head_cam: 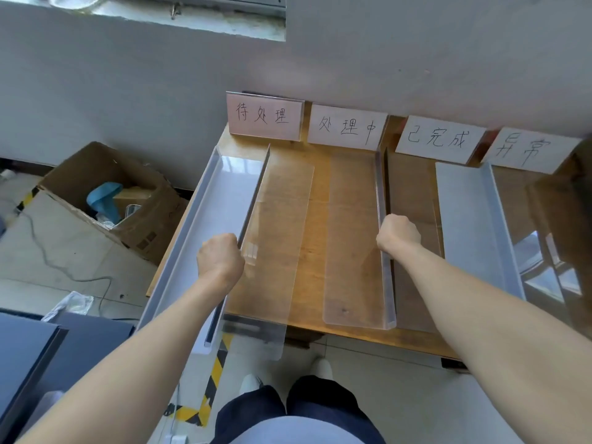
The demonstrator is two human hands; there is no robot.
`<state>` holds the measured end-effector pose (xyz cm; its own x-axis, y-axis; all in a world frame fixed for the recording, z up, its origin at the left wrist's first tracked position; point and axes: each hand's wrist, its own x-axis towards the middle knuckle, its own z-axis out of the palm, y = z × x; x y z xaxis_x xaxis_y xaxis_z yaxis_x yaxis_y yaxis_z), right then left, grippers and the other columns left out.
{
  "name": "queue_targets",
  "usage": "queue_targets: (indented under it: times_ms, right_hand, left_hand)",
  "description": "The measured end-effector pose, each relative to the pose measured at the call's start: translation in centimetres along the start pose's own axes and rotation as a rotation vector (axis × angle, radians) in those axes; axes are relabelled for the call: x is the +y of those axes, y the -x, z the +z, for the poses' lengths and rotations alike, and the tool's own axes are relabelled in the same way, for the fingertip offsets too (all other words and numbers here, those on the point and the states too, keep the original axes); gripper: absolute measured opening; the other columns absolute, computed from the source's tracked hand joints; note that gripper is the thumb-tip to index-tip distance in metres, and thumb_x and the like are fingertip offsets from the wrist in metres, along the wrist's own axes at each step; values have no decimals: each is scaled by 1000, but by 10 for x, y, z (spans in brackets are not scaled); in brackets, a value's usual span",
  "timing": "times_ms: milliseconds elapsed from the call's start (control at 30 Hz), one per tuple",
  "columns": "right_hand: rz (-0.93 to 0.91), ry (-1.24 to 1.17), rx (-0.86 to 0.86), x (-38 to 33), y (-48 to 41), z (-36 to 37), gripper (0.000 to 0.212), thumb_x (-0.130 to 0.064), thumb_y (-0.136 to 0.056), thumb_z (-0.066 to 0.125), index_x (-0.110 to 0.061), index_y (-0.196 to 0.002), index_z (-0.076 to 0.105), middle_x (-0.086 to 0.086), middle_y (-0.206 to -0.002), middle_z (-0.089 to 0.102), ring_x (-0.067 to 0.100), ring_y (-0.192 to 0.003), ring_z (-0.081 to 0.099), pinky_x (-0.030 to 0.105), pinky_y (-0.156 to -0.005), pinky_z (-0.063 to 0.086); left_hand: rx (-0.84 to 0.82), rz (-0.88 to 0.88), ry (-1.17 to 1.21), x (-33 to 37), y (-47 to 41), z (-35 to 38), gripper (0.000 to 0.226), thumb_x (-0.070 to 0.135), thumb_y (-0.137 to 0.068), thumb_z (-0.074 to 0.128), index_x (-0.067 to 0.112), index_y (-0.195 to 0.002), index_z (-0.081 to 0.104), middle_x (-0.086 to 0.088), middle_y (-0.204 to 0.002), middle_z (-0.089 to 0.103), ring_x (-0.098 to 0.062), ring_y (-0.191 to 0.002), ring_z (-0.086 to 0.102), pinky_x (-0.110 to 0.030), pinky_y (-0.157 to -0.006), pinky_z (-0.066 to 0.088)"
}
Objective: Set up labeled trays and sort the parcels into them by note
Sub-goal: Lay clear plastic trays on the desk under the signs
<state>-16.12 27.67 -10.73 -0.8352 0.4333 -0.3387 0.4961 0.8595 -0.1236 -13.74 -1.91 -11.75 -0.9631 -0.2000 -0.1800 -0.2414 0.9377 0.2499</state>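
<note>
Several clear acrylic trays lie lengthwise on a small wooden table (314, 219). My left hand (219, 259) grips the upright wall between the leftmost tray (221, 200) and the second tray (278, 238). My right hand (398, 233) is closed around the raised side wall of the third tray (352, 251). A further tray (471, 219) lies to the right. Four handwritten label cards stand along the back edge: a pinkish one (264, 116), then white ones (347, 127) (439, 139) (525, 149). No parcels are visible.
An open cardboard box (109, 200) with a blue object sits on the floor left of the table. A grey wall rises behind the cards. A dark cabinet (28, 354) stands at lower left. Yellow-black floor tape (217, 363) runs under the table's front edge.
</note>
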Motion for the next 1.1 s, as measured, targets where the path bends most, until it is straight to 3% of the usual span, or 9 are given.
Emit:
queue_targets:
  times_ms: [233, 367, 567, 700, 867, 1100]
  right_hand:
    - [34, -21, -19, 14, -18, -4, 17, 3, -86, 48, -5, -91, 62, 11, -84, 62, 27, -79, 64, 31, -64, 52]
    - [21, -2, -12, 19, -26, -14, 10, -10, -91, 52, -9, -87, 61, 8, -85, 65, 25, -77, 64, 29, -61, 48]
    - [-64, -10, 50, 9, -36, -33, 16, -15, -94, 51, -10, -79, 54, 2, -66, 51, 22, -67, 58, 27, -54, 43]
    - [-137, -12, 81, -2, -36, -43, 13, -14, -94, 50, -9, -83, 55, 5, -73, 56, 24, -70, 58, 28, -56, 43]
    - [-172, -10, 98, -10, -33, -49, 11, -14, -94, 49, -10, -88, 57, 5, -76, 56, 21, -70, 58, 27, -56, 43]
    - [-226, -9, 125, -24, -25, -57, 12, -13, -93, 48, -9, -97, 59, 7, -86, 59, 25, -78, 57, 30, -62, 46]
  left_hand:
    - [12, -11, 24, 31, -11, 19, 14, 3, -87, 55, 6, -90, 68, -12, -86, 66, -30, -81, 60, -35, -71, 54]
    - [13, -16, 48, 46, -17, 23, 14, 5, -89, 55, 5, -91, 68, -13, -89, 67, -31, -84, 61, -36, -74, 54]
    - [8, -27, 86, 65, -28, 25, 14, 4, -89, 55, 3, -90, 68, -13, -87, 66, -30, -81, 60, -34, -71, 52]
    - [-18, -14, 90, 77, -35, 27, 12, 5, -90, 55, 5, -90, 67, -13, -88, 66, -27, -78, 57, -32, -68, 48]
    - [-41, 11, 107, 85, -41, 35, 14, 2, -88, 56, 6, -89, 69, -12, -88, 68, -29, -81, 61, -37, -74, 56]
    - [-65, 66, 147, 84, -46, 28, 25, 25, -93, 57, 3, -97, 68, -15, -96, 68, -32, -88, 62, -38, -78, 53]
